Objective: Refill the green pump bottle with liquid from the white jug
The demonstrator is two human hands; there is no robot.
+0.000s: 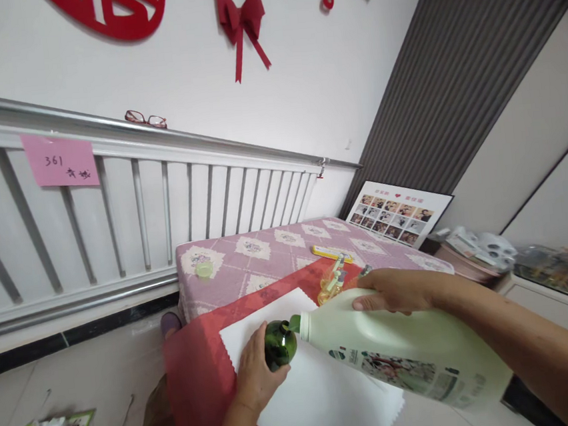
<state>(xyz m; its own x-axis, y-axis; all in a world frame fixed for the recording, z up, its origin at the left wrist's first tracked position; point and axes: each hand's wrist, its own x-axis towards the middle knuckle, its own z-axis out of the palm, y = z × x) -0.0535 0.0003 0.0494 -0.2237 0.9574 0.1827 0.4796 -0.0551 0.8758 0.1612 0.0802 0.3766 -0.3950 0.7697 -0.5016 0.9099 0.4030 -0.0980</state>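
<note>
My right hand (395, 291) grips the handle of a large pale green jug (402, 349), tipped on its side with its spout toward the left. The spout meets the mouth of a small dark green bottle (278, 345), which my left hand (256, 371) holds on a white cloth (326, 396). The white cloth lies over a red cloth (199, 375) on a small table (248, 256) with a pink patterned cover.
A pale green cap (204, 269), a yellow flat item (331, 253) and a pump head (331, 282) lie on the table. A white radiator (113, 209) with a pink note (61, 161) runs behind. A photo board (395, 214) leans at the right, beside cluttered items (483, 251).
</note>
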